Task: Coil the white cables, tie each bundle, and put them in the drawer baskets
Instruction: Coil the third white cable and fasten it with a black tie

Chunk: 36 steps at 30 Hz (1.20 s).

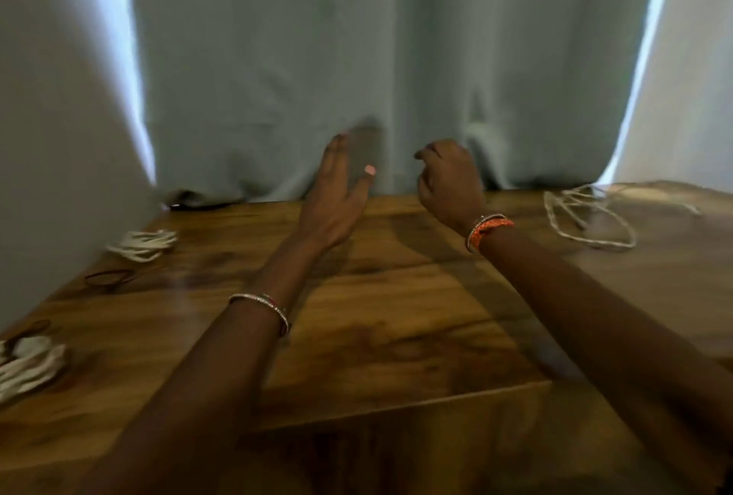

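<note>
So both hands are hanging empty over the middle of the table [396,296] right now, which reads to me like an in-between moment, done with one cable and going for the next. The left hand [337,197] is stretching forward with its fingers [335,155] straight and spread, holding nothing. The right hand [450,185] is lifting with its fingers [426,153] loosely curled, also gripping nothing as far as I can tell (it's a bit blurry).

The one still needing work is the loose white cable [587,217], sprawling in messy loops well off to the right of the right-hand fingers, near the table's far edge. My guess is the next move is reaching over there, finding one end and starting to wind it into even loops.

Over on the left of the left-hand fingers there are two coiled bundles: a far bundle [142,242] and a near bundle [27,363] at the edge of view. A dark hair tie [109,278] is lying between them, probably for tying.

No drawer or baskets showing anywhere. The grey curtain [357,58] is hanging right behind the fingertips, so not much room to reach forward.
</note>
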{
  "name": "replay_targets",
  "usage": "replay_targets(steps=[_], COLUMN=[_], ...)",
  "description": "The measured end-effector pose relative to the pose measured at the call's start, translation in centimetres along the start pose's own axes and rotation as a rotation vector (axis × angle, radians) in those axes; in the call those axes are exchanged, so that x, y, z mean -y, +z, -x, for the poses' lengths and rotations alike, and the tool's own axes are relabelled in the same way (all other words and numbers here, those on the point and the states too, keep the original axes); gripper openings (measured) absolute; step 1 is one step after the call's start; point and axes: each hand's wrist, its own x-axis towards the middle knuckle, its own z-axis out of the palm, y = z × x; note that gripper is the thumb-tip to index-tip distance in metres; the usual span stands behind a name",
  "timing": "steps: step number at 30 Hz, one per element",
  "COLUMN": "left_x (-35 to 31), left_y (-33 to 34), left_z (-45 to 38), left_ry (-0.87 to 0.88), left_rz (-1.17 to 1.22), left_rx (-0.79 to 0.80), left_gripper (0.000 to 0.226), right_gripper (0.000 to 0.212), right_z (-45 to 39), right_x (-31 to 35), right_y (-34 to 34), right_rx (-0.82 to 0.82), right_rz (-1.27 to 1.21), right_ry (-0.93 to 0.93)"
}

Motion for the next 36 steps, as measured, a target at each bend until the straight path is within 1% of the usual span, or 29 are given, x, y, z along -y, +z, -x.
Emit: replay_targets(steps=[1,3,6,7,9,10,12,13,14,15,17,19,22,23,25,27,28,30,33,35,36], left_x=[-0.6,-1.4,-2.3,-2.4,-2.5,-2.3,-2.0,-1.9,-1.8,-1.8,-1.9,-1.8,-0.9,-0.5,0.7,2.3,3.2,4.1,3.7,2.9,2.8], left_y=[2.3,6.6,12.3,13.5,15.6,16.3,17.0,17.1,17.0,16.9,16.6,16.3,15.7,15.0,13.3,11.0,9.8,7.5,5.6,5.2,5.1], left_z=[-0.5,-0.9,-1.3,-1.3,-1.3,-1.2,-0.5,-0.2,0.1,0.4,0.6,0.6,0.2,0.1,-0.1,-0.3,-0.2,0.3,0.6,0.4,0.4], left_ry=[0.053,0.117,0.123,0.114,0.105,0.128,0.223,0.27,0.299,0.312,0.315,0.294,0.206,0.175,0.153,0.124,0.084,0.027,0.032,-0.015,-0.039], left_rz=[-0.044,-0.084,-0.095,-0.105,-0.146,-0.18,-0.243,-0.256,-0.254,-0.241,-0.211,-0.201,-0.304,-0.377,-0.528,-0.601,-0.559,-0.364,-0.08,0.098,0.179], left_rx=[0.076,0.201,0.341,0.381,0.451,0.471,0.497,0.513,0.531,0.542,0.524,0.495,0.473,0.463,0.376,0.31,0.304,0.319,0.297,0.271,0.236], left_gripper=[0.061,0.062,0.061,0.062,0.065,0.065,0.061,0.058,0.057,0.056,0.056,0.061,0.065,0.062,0.046,0.03,0.025,0.022,0.021,0.023,0.022], right_gripper=[0.036,0.04,0.05,0.052,0.047,0.044,0.038,0.035,0.031,0.029,0.029,0.023,0.015,0.013,0.009,0.017,0.022,0.023,0.024,0.027,0.03], right_z=[1.1,3.5,6.2,6.8,7.6,7.9,8.2,8.0,7.8,7.8,7.7,7.7,7.3,7.2,7.2,7.7,7.8,7.9,7.4,6.3,5.6], right_x=[-3.2,-8.6,-13.8,-14.6,-15.3,-15.5,-15.5,-15.1,-14.8,-14.4,-13.6,-12.7,-11.5,-10.9,-10.4,-10.7,-11.0,-11.6,-11.2,-9.7,-8.2], right_y=[-0.6,-1.9,-3.6,-3.9,-4.2,-4.0,-3.8,-3.8,-3.6,-3.3,-2.2,-1.5,-1.8,-2.1,-2.7,-3.0,-3.3,-3.4,-2.3,-1.6,-1.4], right_rx=[0.034,0.133,0.325,0.41,0.569,0.577,0.517,0.494,0.504,0.523,0.551,0.593,0.596,0.564,0.474,0.341,0.257,0.126,0.121,0.144,0.146], right_rz=[0.076,0.223,0.331,0.353,0.329,0.293,0.296,0.362,0.418,0.422,0.281,0.083,-0.119,-0.161,-0.195,-0.196,-0.173,-0.055,0.195,0.281,0.286], right_ry=[0.048,0.206,0.513,0.574,0.61,0.63,0.645,0.608,0.576,0.549,0.476,0.369,0.227,0.181,0.102,0.091,0.092,0.081,0.151,0.292,0.332])
